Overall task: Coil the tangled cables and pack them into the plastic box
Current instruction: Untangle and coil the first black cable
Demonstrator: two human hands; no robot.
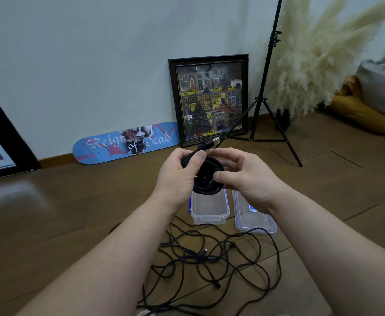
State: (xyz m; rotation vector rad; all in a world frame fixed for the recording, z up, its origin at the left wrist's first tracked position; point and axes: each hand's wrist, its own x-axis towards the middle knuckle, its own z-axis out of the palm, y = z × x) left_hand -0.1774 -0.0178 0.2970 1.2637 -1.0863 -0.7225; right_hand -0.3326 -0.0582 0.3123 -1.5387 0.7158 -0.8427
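Note:
I hold a coiled black cable [206, 179] in the air above the open clear plastic box [209, 207]. My left hand [180, 172] grips the coil's left side, thumb across the loops. My right hand [241, 176] pinches the coil's right side, fingers curled round it. The cable's metal plug [214, 140] sticks up behind the hands. A tangle of black cables [209, 263] lies on the wooden floor in front of the box. The box's lid [254, 218] lies flat to its right.
A black tripod stand [261, 106] rises behind the hands. A framed picture [209, 99] and a blue skateboard deck [127, 142] lean on the wall. Pampas grass [319, 65] and cushions [374, 106] fill the right.

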